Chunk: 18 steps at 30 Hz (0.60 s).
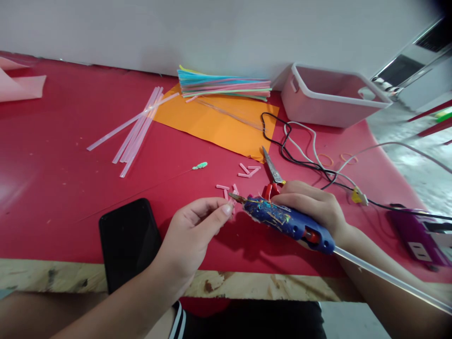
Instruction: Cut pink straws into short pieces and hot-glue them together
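Note:
My right hand [314, 207] is wrapped round a blue glue gun [278, 219] smeared with dried glue, a clear glue stick [388, 275] jutting from its back. The metal tip points left, at the fingertips of my left hand [203, 223]. There my thumb and forefinger pinch a small pink piece [231, 203], mostly hidden. Short pink pieces [222, 187] lie just beyond the fingertips, and several more [249, 170] are a little farther back. Open scissors with red handles [273, 172] rest behind the glue gun.
Glue sticks [137, 132] and a black phone [129, 240] are on the left. Pipe cleaners [224, 86] lie on orange paper [212, 125]. A pink bin [318, 106], tangled cables [300, 157] and a purple power strip [416, 238] are on the right. A green piece [200, 165] sits mid-table.

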{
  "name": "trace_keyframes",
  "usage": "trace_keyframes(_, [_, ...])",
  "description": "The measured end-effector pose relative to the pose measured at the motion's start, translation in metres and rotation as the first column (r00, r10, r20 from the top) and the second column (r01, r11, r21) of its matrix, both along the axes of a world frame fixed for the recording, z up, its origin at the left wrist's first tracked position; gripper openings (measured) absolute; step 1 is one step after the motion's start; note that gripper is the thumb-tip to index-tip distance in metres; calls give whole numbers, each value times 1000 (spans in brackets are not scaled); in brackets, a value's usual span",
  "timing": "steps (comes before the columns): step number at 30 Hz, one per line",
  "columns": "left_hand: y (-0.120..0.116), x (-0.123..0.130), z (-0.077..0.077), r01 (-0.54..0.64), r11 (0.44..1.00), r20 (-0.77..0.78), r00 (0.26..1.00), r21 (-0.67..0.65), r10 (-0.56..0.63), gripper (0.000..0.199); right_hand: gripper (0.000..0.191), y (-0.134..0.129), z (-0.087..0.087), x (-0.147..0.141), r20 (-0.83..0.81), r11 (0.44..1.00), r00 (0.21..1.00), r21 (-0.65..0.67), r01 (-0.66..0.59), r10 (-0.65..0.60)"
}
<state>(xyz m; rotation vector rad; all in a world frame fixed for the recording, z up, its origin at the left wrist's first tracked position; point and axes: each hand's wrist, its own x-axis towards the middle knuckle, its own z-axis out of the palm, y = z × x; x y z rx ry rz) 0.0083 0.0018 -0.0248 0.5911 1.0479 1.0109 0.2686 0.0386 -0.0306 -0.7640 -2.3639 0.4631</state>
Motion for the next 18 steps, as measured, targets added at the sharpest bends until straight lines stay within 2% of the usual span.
trace_keyframes(6, [0, 1, 0, -3, 1000, -4, 1000, 10, 3, 9, 34, 1, -2, 0, -15, 1000, 1000, -4, -14, 14])
trace_keyframes(12, [-1, 1, -1, -24, 1000, -26, 999, -19, 24, 8, 27, -4, 2, 0, -47, 1000, 999, 3, -10, 10])
trace_keyframes(18, [2, 2, -1, -40, 999, -33, 999, -24, 39, 10, 24, -4, 3, 1, -55, 995, 994, 18, 93, -92])
